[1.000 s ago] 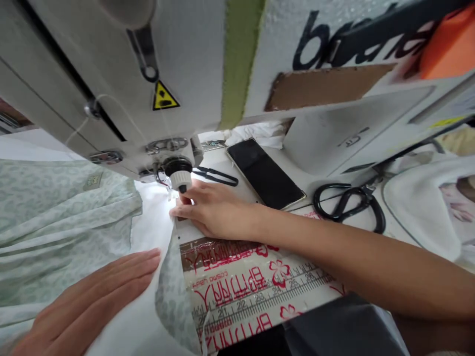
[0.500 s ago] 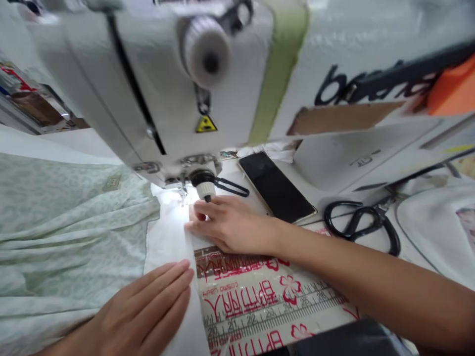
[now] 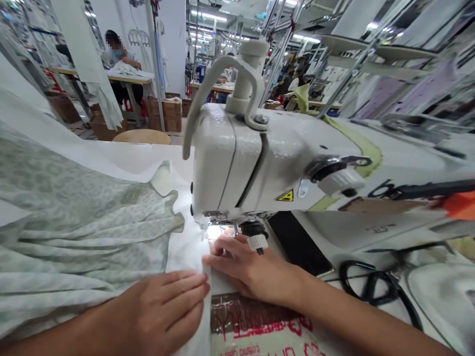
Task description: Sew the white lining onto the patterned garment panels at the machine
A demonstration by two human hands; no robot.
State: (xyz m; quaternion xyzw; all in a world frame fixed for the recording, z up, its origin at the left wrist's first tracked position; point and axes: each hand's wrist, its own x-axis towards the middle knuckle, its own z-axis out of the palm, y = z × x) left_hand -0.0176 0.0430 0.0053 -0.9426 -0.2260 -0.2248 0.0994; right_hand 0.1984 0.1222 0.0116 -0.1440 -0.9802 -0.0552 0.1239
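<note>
Pressing flat on a white cloth point(image 3: 187, 254), our left hand point(image 3: 159, 309) lies palm down at the bottom of the view, its fingers together and closed around nothing. Our right hand point(image 3: 248, 269) rests just beside it, with its fingers point(image 3: 218, 249) lightly curved and a little apart, on the cloth's edge and not clamped on anything. The two hands almost meet there, right in front of the presser foot point(image 3: 203, 226) of a white sewing machine point(image 3: 237, 168). The white cloth runs up under that foot, though the bright light hides exactly how it sits against the needle. A pale green printed cloth point(image 3: 74, 242) lies in soft folds over the white one, left of the machine, with a small label point(image 3: 130, 197) on it.

To our right, a black phone point(image 3: 297, 242) lies on the table, partly under the machine's arm, and black-handled scissors point(image 3: 371, 284) lie further along. A strip with a red print point(image 3: 256, 321) runs along the table near our right wrist. Beyond the machine, a co-worker point(image 3: 120, 54) sits at a far table, with stacked cardboard boxes point(image 3: 170, 116) nearby.
</note>
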